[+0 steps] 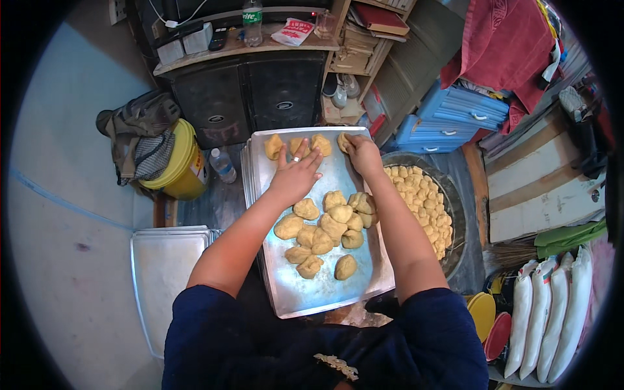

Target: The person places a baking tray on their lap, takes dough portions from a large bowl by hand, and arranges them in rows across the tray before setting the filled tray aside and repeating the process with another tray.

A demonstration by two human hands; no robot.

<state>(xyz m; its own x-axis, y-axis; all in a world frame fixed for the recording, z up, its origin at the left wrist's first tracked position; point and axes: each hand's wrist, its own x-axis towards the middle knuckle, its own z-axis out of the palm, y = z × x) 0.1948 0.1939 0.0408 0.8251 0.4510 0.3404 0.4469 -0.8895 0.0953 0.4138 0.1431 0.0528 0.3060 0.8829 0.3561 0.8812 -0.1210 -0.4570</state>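
Observation:
A metal baking tray [286, 296] lies before me on a stack of trays. Along its far edge sit lumps of yellowish dough, one dough lump [273, 147] at the left corner and another dough lump [321, 144] nearer the middle. My left hand [296, 174] is spread out flat over this row, its fingertips at the dough lumps. At the far right corner my right hand [363, 156] has its fingers closed on a dough ball [342, 142]. A loose heap of dough lumps [332, 226] fills the tray's middle, with a single dough ball [346, 267] nearer me.
Right of the tray, a round basin [458, 224] holds many small dough pieces. Another stack of trays [166, 260] lies at the left, below a yellow bucket [185, 166] and a water bottle [223, 166]. Speaker cabinets [279, 97] stand behind; white sacks [546, 318] stand at right.

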